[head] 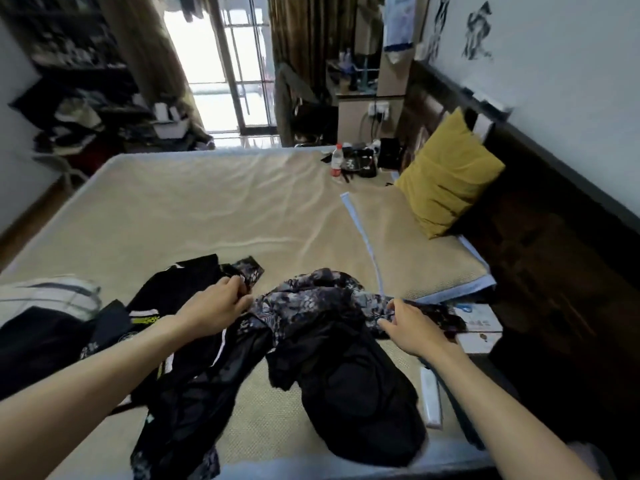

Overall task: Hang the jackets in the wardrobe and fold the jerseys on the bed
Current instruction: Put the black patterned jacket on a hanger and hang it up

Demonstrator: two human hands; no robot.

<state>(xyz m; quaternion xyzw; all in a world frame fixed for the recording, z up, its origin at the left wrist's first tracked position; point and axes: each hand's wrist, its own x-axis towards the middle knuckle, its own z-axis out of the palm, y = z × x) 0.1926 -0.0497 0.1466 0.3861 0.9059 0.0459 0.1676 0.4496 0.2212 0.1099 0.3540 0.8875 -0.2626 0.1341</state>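
Woven straw-coloured matting covers the wide bed, on whose near edge the garments lie in an unsorted heap. The left hand pinches, with curled fingers, one end of the crumpled grey-and-black patterned jersey; the right hand grips its other end, at three o'clock from the heap, so the cloth is drawn between them. Beneath it lie a black jacket-like garment with white and lime trim, at nine o'clock, and a bunched plain black garment, at six o'clock. Judged from this, nothing is yet folded and nothing hung; the work appears barely begun, with the patterned piece the first to be spread.

A white-and-grey striped garment lies at the far left. Toward one o'clock stand a clear plastic bottle with a red cap and label and a mustard-yellow pillow. The tangled layers may drag with the jersey; whether the dark shelving at ten o'clock is the wardrobe cannot be told.
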